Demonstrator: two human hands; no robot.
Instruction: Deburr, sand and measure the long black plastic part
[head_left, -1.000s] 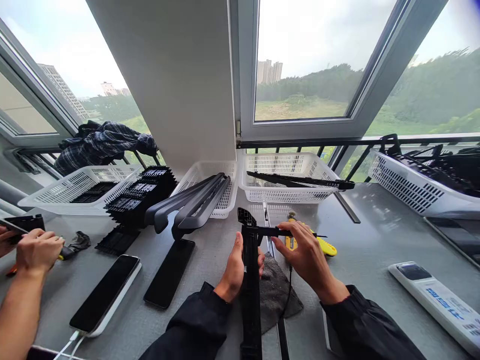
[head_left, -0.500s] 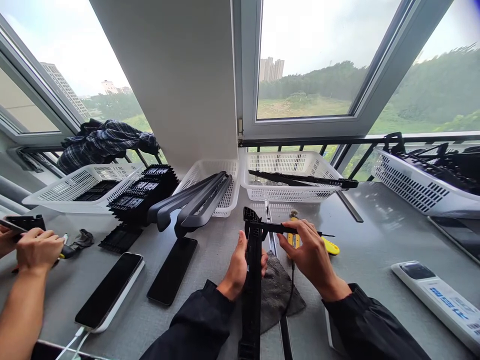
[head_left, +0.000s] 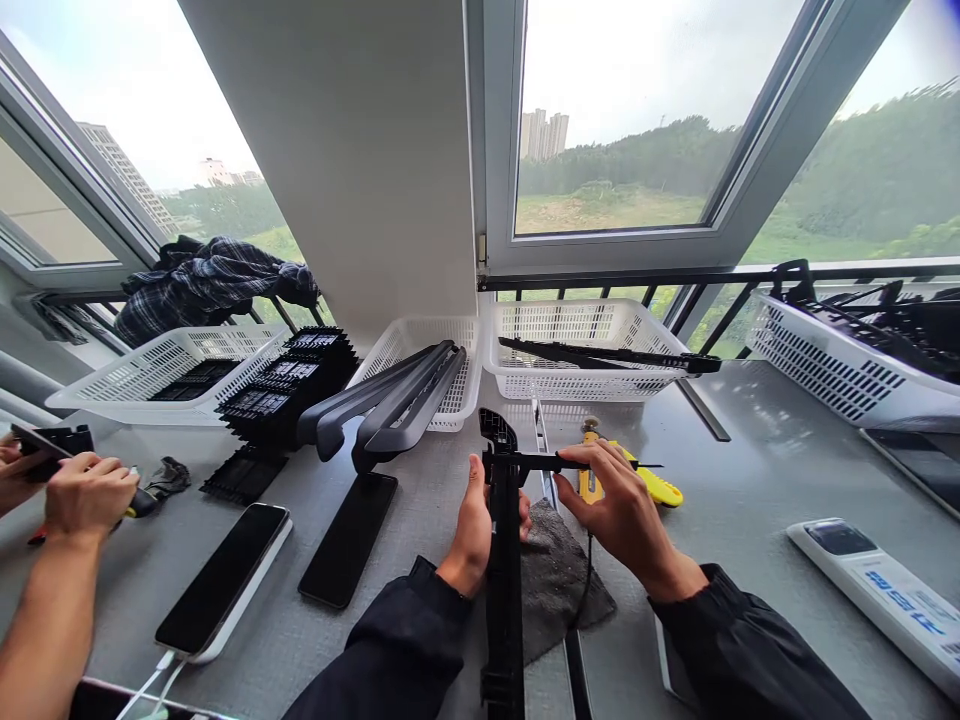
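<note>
Left hand (head_left: 474, 520) upright, grip closed round black bar (head_left: 504, 580); right hand (head_left: 619, 510) palm-down, fingers pinching thin rod (head_left: 577, 463).

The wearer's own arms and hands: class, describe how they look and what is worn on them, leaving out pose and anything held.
Both hands, left hand and right hand, are bare: no gloves, and no rings or watch that show. Each arm wears a long black sleeve of smooth, jacket-like cloth, reaching to the wrist with a plain cuff. No markings or logos show on either sleeve.
</note>
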